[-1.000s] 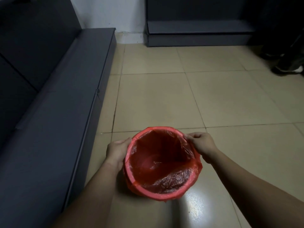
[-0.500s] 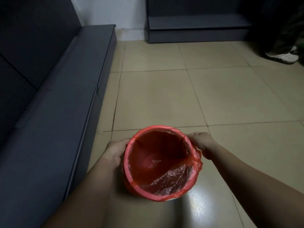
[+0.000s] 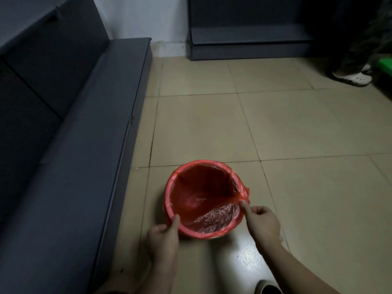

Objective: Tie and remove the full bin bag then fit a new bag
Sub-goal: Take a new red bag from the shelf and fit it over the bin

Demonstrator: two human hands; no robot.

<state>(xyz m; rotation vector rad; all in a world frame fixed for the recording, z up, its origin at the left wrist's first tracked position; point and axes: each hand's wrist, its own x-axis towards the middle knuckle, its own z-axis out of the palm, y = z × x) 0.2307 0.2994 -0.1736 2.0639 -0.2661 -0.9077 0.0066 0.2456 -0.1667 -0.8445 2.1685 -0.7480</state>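
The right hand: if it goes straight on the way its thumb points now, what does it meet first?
Probably the loose fold of the red bag at the bin's rim; the right hand already pinches the bag there.

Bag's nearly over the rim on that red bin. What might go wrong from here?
1. The red bag sits bunched and uneven at the right rim, where the right hand pinches it; it may slip back in.
2. Thin film could tear if the left hand pulls hard.
3. The light bin might tip.
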